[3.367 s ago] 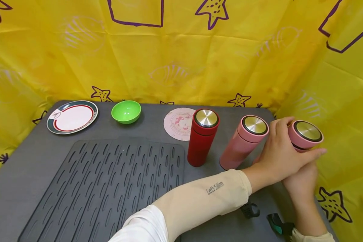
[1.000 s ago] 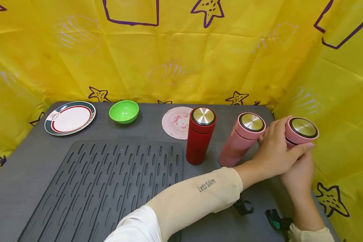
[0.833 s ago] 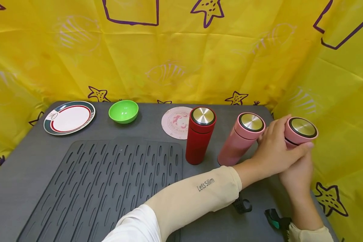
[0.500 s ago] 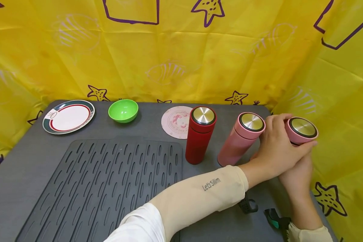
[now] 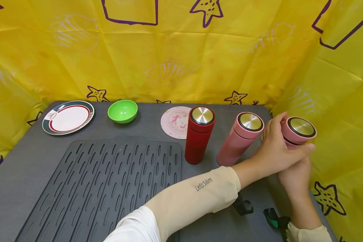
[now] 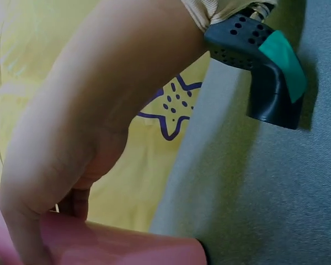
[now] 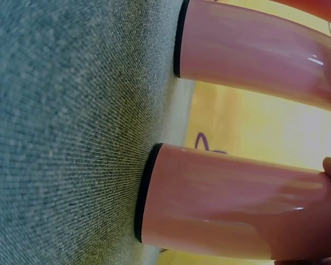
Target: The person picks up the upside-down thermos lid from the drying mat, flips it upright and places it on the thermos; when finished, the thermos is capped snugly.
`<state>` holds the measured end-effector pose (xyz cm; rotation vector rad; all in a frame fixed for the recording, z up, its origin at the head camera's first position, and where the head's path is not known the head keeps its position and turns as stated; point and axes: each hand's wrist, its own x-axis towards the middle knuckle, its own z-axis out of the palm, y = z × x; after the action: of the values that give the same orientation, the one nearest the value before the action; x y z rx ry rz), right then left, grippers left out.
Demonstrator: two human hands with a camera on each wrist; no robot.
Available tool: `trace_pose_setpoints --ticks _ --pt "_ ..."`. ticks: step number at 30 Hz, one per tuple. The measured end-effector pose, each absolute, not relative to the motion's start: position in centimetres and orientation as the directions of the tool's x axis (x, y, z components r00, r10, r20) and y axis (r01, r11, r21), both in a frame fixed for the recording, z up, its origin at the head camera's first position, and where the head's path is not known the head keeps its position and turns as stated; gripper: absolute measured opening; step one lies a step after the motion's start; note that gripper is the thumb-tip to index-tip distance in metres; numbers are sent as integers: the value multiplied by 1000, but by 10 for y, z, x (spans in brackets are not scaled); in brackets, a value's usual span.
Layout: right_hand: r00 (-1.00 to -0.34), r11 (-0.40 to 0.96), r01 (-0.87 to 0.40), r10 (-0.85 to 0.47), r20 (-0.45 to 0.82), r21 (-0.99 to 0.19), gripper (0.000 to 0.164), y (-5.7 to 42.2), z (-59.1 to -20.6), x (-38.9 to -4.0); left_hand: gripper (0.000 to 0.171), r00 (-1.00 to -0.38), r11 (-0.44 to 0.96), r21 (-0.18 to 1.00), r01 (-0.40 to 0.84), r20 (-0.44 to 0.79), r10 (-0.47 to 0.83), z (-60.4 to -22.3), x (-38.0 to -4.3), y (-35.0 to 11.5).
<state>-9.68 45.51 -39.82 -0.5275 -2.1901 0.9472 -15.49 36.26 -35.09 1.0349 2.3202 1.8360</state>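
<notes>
At the right of the head view stands a pink thermos bottle [image 5: 299, 139] with a silver-topped lid [image 5: 302, 127]. My left hand [image 5: 272, 148] holds it round the lid, thumb across the front and fingers behind. Below, my right hand [image 5: 296, 176] grips the body, partly hidden by the left. The left wrist view shows the right hand [image 6: 60, 160] curled round the pink body. In the right wrist view the held bottle's black base [image 7: 146, 193] is at the tabletop. A second pink thermos [image 5: 240, 139] stands just left of the hands, and a red thermos [image 5: 200, 136] beyond it.
A dark ridged mat [image 5: 109, 185] covers the middle left of the grey table. Behind it are a rimmed plate [image 5: 69, 117], a green bowl [image 5: 122, 111] and a round pink mat [image 5: 173, 122]. Yellow cloth [image 5: 169, 67] hangs at the back and right.
Over the last half second my left hand has turned back round the lid, its forearm shifting slightly left and more of the dark lid seam showing. My right hand keeps its grip on the body.
</notes>
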Motion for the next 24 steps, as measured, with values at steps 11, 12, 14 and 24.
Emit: trace_pose_setpoints --ticks 11,12,14,24 --pt "-688 603 96 615 385 -792 65 455 -400 -97 77 -790 184 810 557 448 419 -352 -156 365" --pt "-688 603 105 618 380 -790 66 455 -400 -97 76 -779 177 803 570 458 429 -353 -156 364" --pt "-689 601 130 626 364 -788 66 455 -400 -97 74 -759 168 788 593 476 444 -355 -157 363" --pt "-680 624 -11 568 463 -781 36 458 -403 -98 98 -798 262 799 542 391 458 -349 -153 365"
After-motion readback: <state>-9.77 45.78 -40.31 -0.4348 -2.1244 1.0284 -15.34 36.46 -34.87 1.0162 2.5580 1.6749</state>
